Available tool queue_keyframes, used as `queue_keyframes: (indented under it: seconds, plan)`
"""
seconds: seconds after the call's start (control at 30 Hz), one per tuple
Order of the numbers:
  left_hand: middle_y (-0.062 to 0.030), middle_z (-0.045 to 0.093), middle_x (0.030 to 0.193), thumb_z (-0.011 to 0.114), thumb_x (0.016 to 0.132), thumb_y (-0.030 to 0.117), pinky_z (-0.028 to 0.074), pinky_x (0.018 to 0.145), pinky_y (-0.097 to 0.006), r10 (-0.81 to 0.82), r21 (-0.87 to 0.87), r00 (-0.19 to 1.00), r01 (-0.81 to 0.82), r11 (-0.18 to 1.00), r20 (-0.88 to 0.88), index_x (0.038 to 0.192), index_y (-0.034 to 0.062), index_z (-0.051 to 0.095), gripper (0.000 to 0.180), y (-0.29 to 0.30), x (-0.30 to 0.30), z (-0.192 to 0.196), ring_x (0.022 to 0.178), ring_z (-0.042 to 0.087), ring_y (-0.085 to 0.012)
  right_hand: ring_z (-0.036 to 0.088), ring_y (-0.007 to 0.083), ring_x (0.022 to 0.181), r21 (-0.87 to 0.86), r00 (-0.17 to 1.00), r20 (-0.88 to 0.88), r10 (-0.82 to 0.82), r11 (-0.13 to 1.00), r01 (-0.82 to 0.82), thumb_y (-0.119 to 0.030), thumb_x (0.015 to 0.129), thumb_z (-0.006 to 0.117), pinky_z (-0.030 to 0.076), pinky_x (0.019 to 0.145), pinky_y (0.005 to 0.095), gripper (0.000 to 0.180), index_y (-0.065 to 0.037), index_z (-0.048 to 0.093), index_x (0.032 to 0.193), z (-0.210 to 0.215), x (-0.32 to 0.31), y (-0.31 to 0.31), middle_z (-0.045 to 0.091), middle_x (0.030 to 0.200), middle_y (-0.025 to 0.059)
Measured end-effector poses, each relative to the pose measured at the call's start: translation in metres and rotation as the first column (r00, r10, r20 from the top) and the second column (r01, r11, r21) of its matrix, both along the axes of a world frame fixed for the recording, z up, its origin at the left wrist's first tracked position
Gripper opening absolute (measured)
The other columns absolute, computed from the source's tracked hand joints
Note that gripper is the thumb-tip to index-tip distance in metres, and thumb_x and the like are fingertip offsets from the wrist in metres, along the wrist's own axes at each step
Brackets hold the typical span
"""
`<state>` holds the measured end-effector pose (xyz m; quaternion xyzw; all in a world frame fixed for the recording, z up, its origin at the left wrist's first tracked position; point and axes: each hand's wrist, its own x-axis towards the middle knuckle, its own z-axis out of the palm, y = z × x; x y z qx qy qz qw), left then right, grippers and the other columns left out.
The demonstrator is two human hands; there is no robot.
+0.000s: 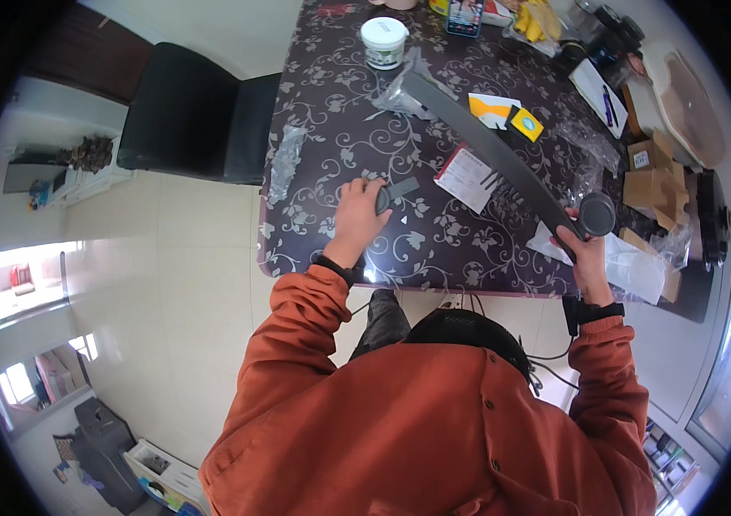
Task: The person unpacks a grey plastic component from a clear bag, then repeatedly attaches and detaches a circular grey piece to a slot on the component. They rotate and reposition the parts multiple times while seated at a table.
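Observation:
My right hand (585, 252) is closed around the near end of a long dark grey bar (503, 155). The bar slants over the table toward the far left, and a row of short dark prongs shows along its left side. Beside that hand is a dark round disc (596, 214); whether it joins the bar I cannot make out. My left hand (359, 213) rests on the table, fingers curled on a small dark grey piece with a rounded end and flat tab (403, 187). Near it lies a tiny white triangular bit (404, 220).
Between the hands lie a red-edged printed leaflet (466, 179), a white-and-orange card (488, 110) and a yellow-black packet (525, 125). Clear plastic wrappers (286, 163), a white tub (383, 43), a phone (465, 15), a notebook (593, 90) and cardboard boxes (654, 185) surround them. A black chair (193, 112) stands left.

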<state>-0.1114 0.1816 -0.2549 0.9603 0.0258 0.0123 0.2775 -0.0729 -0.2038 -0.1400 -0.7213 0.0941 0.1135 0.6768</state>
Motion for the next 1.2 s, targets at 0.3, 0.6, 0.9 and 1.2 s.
queue_keyframes:
  seconds: [0.3, 0.6, 0.9, 1.2]
  plan:
    - [-0.0061, 0.063, 0.106, 0.060, 0.094, 0.033, 0.048, 0.068, -0.024, -0.135, -0.911, 0.956, -0.196, 0.362, -0.259, 0.126, 0.0005, 0.054, 0.046, -0.052, 0.037, 0.079, 0.080, 0.059, -0.0113, 0.063, 0.0143, 0.077, 0.122, 0.991, 0.014, -0.135, 0.984, 0.132, -0.010, 0.088, 0.068, 0.055, 0.063, 0.0299, 0.019, -0.001, 0.059, 0.101, 0.025, -0.011, -0.001, 0.062, 0.091, 0.0040]
    - [0.0030, 0.053, 0.076, 0.059, 0.094, 0.036, 0.032, 0.050, -0.018, -0.105, -0.989, 0.991, -0.098, -0.112, -0.087, 0.092, 0.0071, 0.059, 0.029, -0.090, 0.069, 0.151, 0.061, 0.041, -0.0045, 0.058, 0.0176, 0.107, 0.417, 0.985, 0.092, 0.147, 0.892, -0.172, -0.015, 0.088, 0.057, 0.044, 0.096, 0.0324, 0.031, -0.001, 0.058, 0.115, 0.100, -0.019, -0.001, 0.060, 0.112, 0.0091]
    - [0.0007, 0.063, 0.089, 0.063, 0.093, 0.029, 0.039, 0.060, -0.018, -0.061, -0.982, 0.981, 0.184, 0.031, 0.182, 0.101, 0.0079, 0.062, 0.022, -0.095, 0.044, 0.181, 0.067, 0.048, -0.0061, 0.060, 0.0130, 0.095, -0.383, 0.789, 0.423, 0.446, 0.877, -0.290, -0.009, 0.085, 0.067, 0.048, 0.085, 0.0262, 0.028, -0.005, 0.060, 0.112, 0.132, -0.019, -0.001, 0.065, 0.104, 0.0037]
    - [-0.0167, 0.066, 0.108, 0.071, 0.087, 0.025, 0.044, 0.065, -0.026, -0.107, -0.797, 0.797, 0.601, 0.051, 0.594, 0.108, 0.0014, 0.062, 0.033, -0.057, 0.024, 0.215, 0.075, 0.056, -0.0153, 0.059, 0.0127, 0.105, -0.003, 0.844, 0.505, 0.184, 0.977, -0.211, 0.016, 0.076, 0.067, 0.049, 0.093, 0.0256, 0.042, -0.002, 0.056, 0.112, 0.128, -0.028, -0.037, 0.060, 0.114, 0.0060]
